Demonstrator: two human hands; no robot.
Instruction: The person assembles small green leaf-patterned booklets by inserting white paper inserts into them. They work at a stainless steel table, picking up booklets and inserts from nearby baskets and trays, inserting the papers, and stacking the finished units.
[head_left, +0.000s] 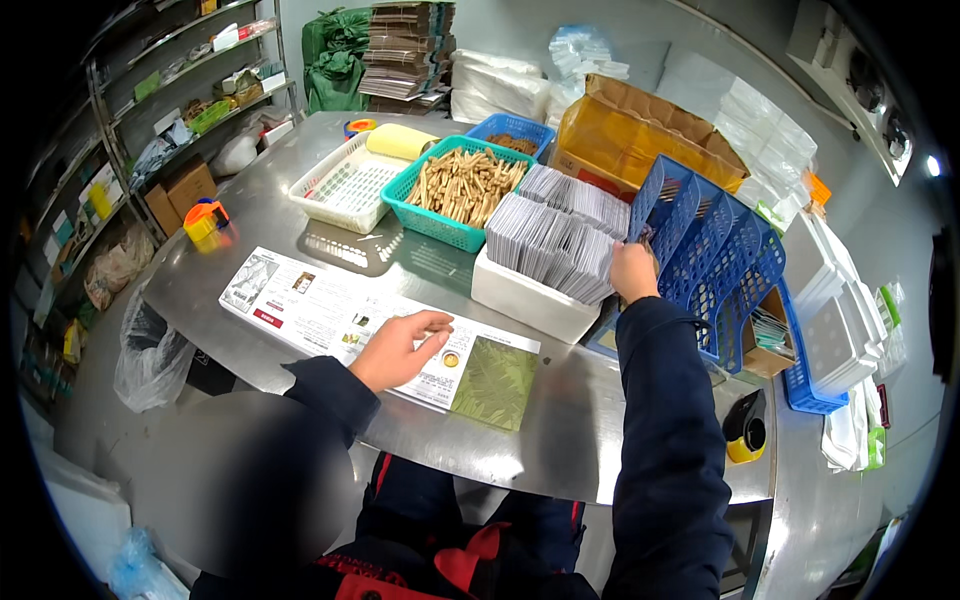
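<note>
My left hand lies over a long printed sheet on the steel table, fingers stretched out and thumb apart, holding nothing. The sheet is white with small pictures and a green leaf-patterned panel at its right end. My right hand is at the near left edge of a blue plastic file rack, beside a white foam box. Its fingers are curled closed, and what they hold is hidden. Packed upright rows of thin white packets fill the foam box.
A teal basket of tan sticks, a white basket with a yellow roll and a blue basket stand behind. Tape dispensers lie at both sides. A large carton stands behind the rack; shelves are at left.
</note>
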